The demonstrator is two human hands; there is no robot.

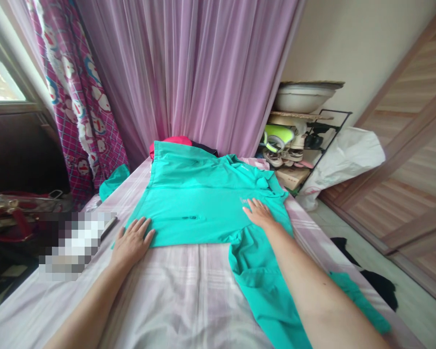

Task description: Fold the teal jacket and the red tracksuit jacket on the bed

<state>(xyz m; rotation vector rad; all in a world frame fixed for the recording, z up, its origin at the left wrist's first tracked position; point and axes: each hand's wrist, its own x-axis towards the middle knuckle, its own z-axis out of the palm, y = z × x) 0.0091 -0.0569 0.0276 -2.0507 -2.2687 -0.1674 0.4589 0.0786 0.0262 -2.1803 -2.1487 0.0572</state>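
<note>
A turquoise shirt [196, 198] lies spread on the bed with its body folded over. One sleeve trails toward me under my right forearm. My left hand [132, 241] rests flat, fingers spread, on the shirt's near left corner. My right hand [258, 213] lies flat with fingers stretched out on the shirt's right side, near a small chest logo. Neither hand holds anything.
The bed has a pale pink checked sheet [174, 291]. Red and dark clothes [176, 140] lie at its far end before purple curtains. A shoe rack [298, 145] with a basin and a white bag [345, 155] stand to the right. Dark clothes [381, 283] lie on the floor.
</note>
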